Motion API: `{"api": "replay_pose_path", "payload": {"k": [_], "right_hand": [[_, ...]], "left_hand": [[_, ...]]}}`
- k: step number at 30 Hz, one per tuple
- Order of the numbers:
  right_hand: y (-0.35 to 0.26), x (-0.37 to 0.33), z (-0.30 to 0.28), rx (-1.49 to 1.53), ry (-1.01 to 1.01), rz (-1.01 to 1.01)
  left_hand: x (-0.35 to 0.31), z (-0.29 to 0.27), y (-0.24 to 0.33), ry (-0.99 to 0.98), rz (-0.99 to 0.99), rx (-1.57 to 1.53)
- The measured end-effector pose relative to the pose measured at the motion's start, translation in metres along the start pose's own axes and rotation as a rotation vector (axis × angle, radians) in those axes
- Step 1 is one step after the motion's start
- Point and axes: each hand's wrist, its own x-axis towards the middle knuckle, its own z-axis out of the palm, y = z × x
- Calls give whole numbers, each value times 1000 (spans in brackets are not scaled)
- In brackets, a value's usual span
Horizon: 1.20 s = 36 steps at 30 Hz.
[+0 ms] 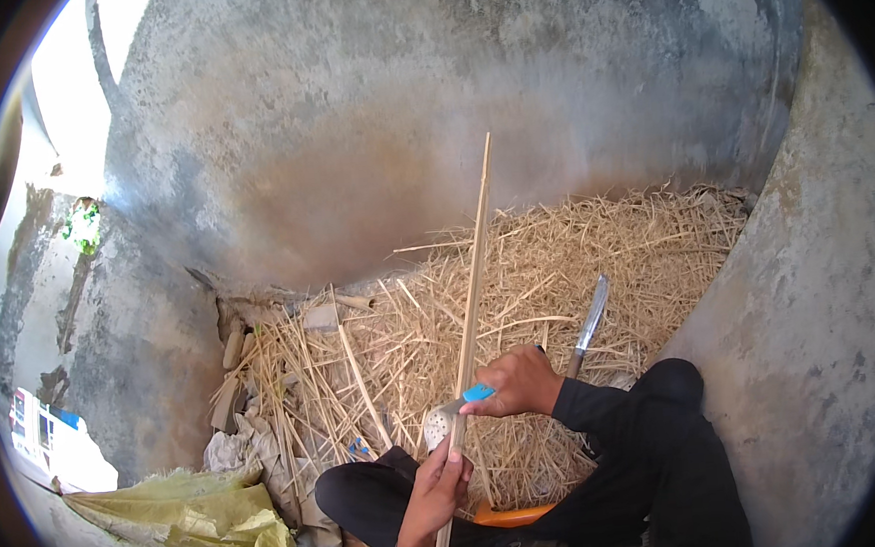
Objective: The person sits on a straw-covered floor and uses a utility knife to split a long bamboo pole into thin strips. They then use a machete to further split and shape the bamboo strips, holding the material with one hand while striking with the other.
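A long, pale strip that looks like split bamboo (474,281) slants up from my lap toward the wall. My left hand (438,484) is closed around its lower part. In my right hand (520,381) is a small knife with a blue handle (479,392); its grey blade lies against the strip, just above my left hand. The blade's tip is hard to make out. Beside the blade, a white spotted piece (436,427) shows behind the strip, its kind unclear. My legs are crossed in dark trousers below both hands.
Straw-like shavings (606,243) cover the floor up to the grey wall (427,104). A larger knife (592,312) lies on them, right of my right hand. Loose strips (299,382) lie at left, near a yellowish sack (197,519). Something orange (512,517) shows under my legs.
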Motion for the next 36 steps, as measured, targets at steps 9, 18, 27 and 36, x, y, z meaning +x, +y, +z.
{"api": "replay_pose_path", "payload": {"k": [9,18,27,36], "right_hand": [[23,4,7,-49,116,-69],[49,3,19,-101,91,-9],[58,4,28,-160,121,-102],[104,16,-1,-237,-7,445]], "left_hand": [[2,8,1,38,32,35],[3,-2,-4,0,-23,-40],[4,-1,-6,38,-78,-31],[-5,-29,-13,81,-56,-200]]}}
